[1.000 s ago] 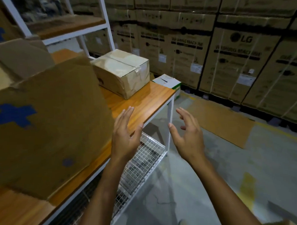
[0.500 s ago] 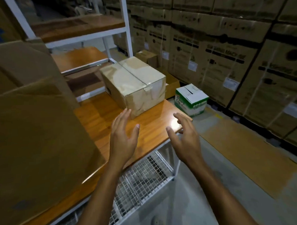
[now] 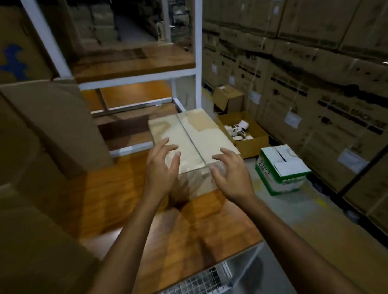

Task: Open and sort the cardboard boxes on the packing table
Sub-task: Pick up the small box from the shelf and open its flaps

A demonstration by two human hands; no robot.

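Over the taped box (image 3: 189, 133) on the worktop (image 3: 115, 193), I am hovering my left hand (image 3: 160, 170) and right hand (image 3: 231, 178), fingers spread, gripping nothing

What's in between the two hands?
The near end of the taped cardboard box lies between the left hand and the right hand, as the head view shows.

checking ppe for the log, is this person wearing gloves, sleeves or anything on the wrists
No. The left hand and right hand have no gloves, and no rings show, though the picture is dim and slightly blurred. The left forearm and right forearm are uncovered to the picture's edge: no sleeve, watch or band in view.
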